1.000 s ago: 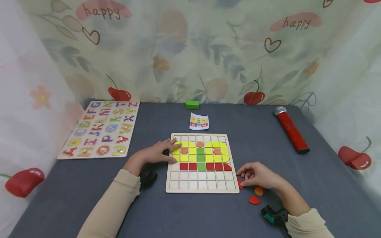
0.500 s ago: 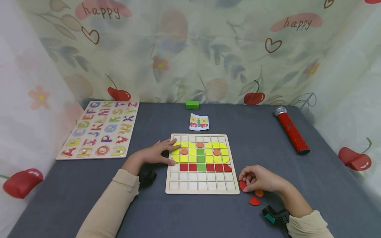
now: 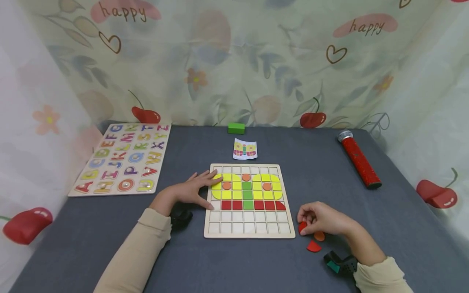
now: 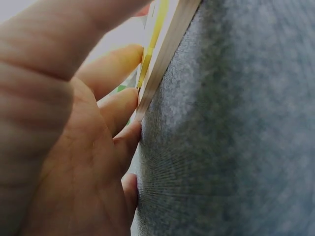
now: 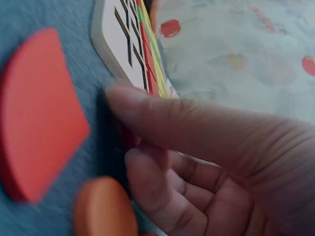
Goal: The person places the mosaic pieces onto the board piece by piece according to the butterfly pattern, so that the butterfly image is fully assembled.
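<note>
A wooden grid board lies mid-table with yellow, red, green and orange pieces in its upper rows. My left hand rests at the board's left edge, fingers spread, fingertips touching the rim and yellow pieces. Right of the board, my right hand pinches a red piece between thumb and fingers, low over the cloth. In the right wrist view most of that piece is hidden behind the thumb. Close by lie a red quarter-circle piece and an orange round piece.
Behind the board lies a butterfly pattern card, with a green block farther back. An alphabet puzzle board sits at the left, a red microphone at the right. A patterned curtain hangs behind the table.
My right hand has drawn slightly right, away from the board's edge, with the red piece now in its fingers. The left thumb has slid a little down the board's left side.
</note>
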Demonstrator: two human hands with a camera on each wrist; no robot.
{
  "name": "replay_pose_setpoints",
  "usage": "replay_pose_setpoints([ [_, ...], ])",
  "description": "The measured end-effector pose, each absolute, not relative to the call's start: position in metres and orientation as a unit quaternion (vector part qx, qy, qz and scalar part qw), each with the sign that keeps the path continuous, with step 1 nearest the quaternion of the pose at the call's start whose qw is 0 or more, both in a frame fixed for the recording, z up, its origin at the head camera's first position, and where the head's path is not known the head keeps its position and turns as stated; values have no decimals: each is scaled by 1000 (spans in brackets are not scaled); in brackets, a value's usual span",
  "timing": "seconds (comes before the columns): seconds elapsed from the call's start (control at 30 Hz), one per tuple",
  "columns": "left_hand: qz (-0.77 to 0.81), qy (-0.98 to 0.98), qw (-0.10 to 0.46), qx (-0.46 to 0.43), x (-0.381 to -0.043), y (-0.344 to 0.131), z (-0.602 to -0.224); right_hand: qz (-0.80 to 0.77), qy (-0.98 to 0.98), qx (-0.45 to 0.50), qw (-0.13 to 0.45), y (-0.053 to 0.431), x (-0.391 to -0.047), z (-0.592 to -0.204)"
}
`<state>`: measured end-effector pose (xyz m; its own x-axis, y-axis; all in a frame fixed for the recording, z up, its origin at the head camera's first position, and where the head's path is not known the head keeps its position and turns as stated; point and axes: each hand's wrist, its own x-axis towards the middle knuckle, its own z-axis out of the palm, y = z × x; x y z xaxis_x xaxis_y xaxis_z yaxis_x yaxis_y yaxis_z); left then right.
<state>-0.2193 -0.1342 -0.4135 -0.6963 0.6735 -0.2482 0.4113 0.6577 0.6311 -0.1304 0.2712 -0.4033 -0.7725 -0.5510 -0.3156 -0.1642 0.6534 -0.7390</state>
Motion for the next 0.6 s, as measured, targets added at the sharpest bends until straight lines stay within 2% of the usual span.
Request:
replay_pose_setpoints([
  [0.23,279,878,241,306,-220,-134,-413,-385,843,-235,294,272,-147,-394],
  [0.6,277,877,250,301,-219,-134,-413,-387,859,-246,226,210,-183,-385],
])
